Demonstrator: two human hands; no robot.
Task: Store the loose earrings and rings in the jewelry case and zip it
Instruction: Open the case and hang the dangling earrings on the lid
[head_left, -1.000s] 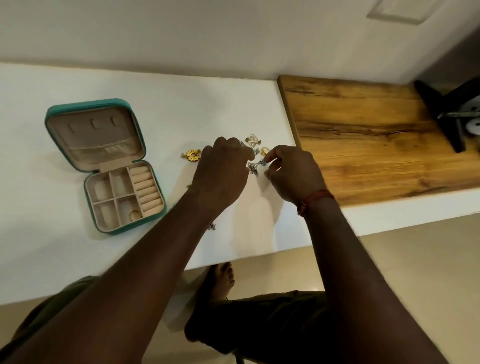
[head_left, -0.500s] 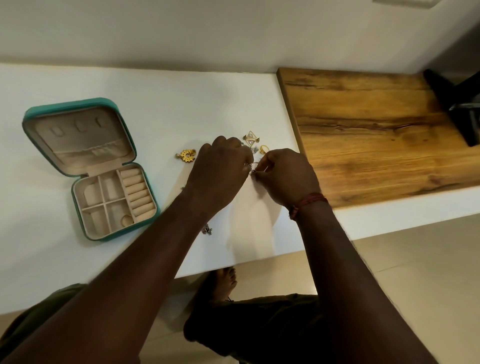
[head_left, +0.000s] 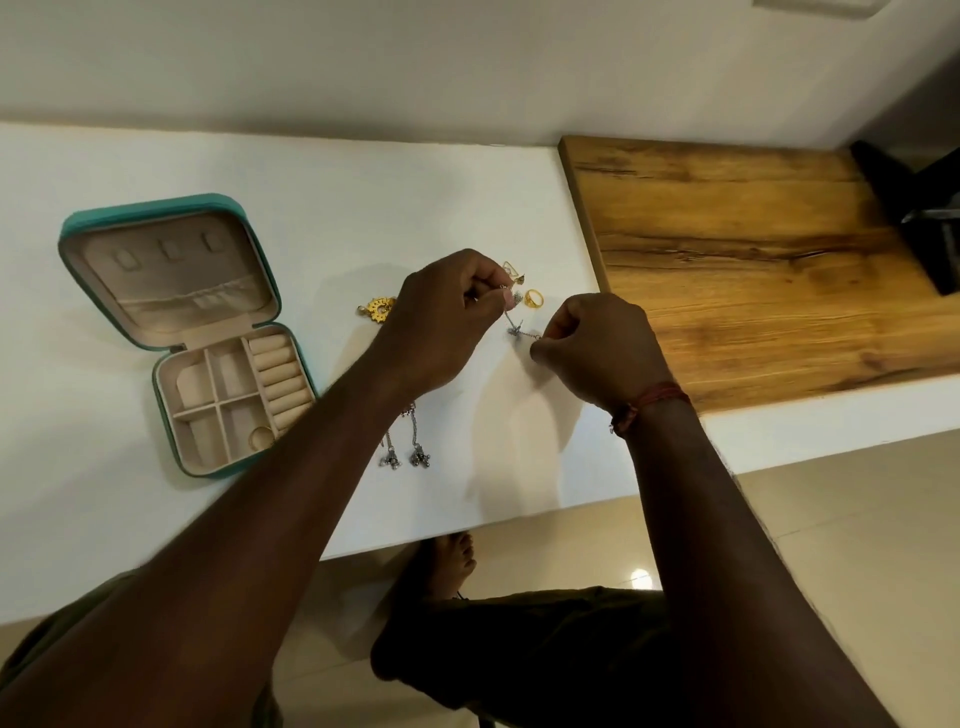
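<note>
Two silver drop earrings (head_left: 405, 460) lie on the white surface (head_left: 311, 208) beside the left forearm. At left, the open jewelry case (head_left: 176, 280) holds one ring (head_left: 260, 435) in its near right compartment. Farther back, the left hand (head_left: 441, 322) and right hand (head_left: 602, 348) each pinch one end of a silver chain earring (head_left: 515, 328), with a gold ring (head_left: 533, 298) just beyond.

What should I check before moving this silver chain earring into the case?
1. Jewelry case open: ok.
2. Compartments free: ok, only one ring visible inside.
3. Left hand pinches silver chain earring: ok.
4. Right hand pinches its other end: ok.
5. Chain untangled: cannot tell.
6. Loose pieces stored: not ok; gold ring and round gold earring lie outside.
</note>
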